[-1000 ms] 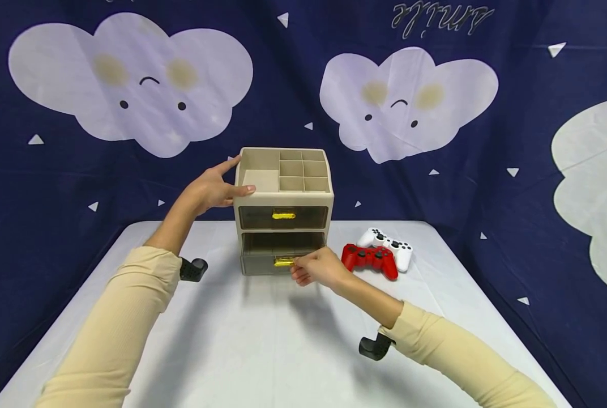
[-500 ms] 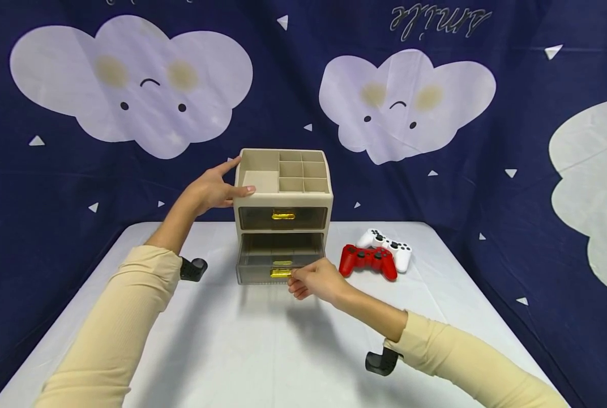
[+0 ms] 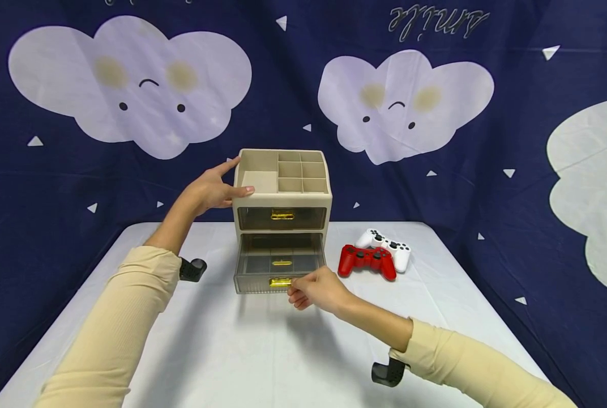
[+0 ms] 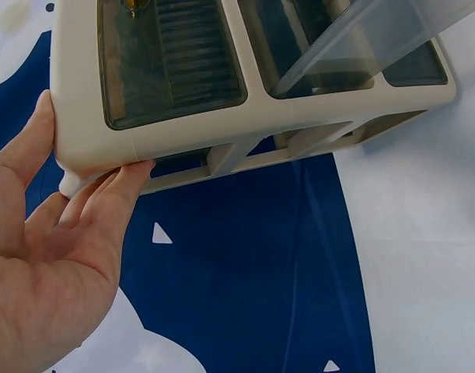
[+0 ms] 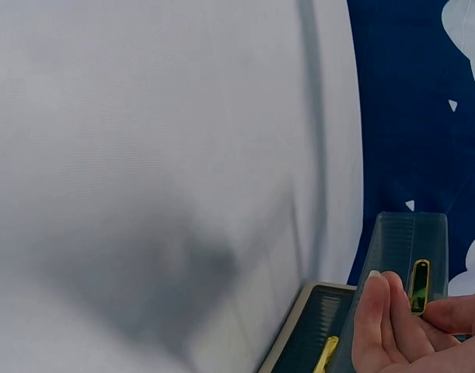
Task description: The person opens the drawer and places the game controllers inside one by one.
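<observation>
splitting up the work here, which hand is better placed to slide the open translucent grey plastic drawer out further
Probably the right hand: it pinches the gold rectangular handle of the drawer, while the left hand holds the beige plastic organizer near its upper left.

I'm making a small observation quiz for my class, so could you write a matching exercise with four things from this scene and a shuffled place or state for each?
Things
1. Left hand
2. Right hand
3. Red controller
4. Upper drawer

Places and states
A. In front of the white controller, partly covering it in the head view
B. Closed
C. Touching the organizer near its top
D. Pinching the gold handle of the open drawer

Right pairs: 1-C, 2-D, 3-A, 4-B
</observation>
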Tool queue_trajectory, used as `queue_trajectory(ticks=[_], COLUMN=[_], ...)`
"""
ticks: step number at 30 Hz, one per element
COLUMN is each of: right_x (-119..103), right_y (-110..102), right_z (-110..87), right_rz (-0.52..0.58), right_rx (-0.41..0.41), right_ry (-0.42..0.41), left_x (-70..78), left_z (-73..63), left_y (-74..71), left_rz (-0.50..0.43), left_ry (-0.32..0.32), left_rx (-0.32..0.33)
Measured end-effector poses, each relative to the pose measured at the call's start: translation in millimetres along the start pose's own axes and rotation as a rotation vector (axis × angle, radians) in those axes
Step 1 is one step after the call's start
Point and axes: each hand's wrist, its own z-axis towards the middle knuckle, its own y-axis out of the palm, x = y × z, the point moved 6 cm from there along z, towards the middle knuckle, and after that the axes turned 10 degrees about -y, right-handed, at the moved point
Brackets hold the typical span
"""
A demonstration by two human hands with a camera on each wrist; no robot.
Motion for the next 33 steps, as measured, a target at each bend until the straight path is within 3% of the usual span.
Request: queue_trajectory(ticks=[12,18,24,28,33], right_x=[0,-3,-23,-40,-53], right_y=[-3,-8,-22,-39,-73], right_z=[-1.6,-4.8,-6.2,-2.5,5.6], right_rz=[-0.031,-0.079,-0.121,-0.125,-0.16], right_rx=[-0.038,-0.177,-0.317,-0.31,-0.185], right_ry=[0.009,0.067,0.07,0.033,-0.009], left_x=[0.4,1.8,1.0,-0.4,-0.7], left_z=[-0.4,-0.6,-0.3,-0.1,0.3], left_y=[-0.5,-0.6,-0.6,-0.5,0.3], left_rz=[0.0,-0.003,-0.001,0.003,-0.001], left_ry=[0.009,0.014,0.009,0.004,0.004], left_rx=[-0.002,-0.004,-0.001,0.004,0.003])
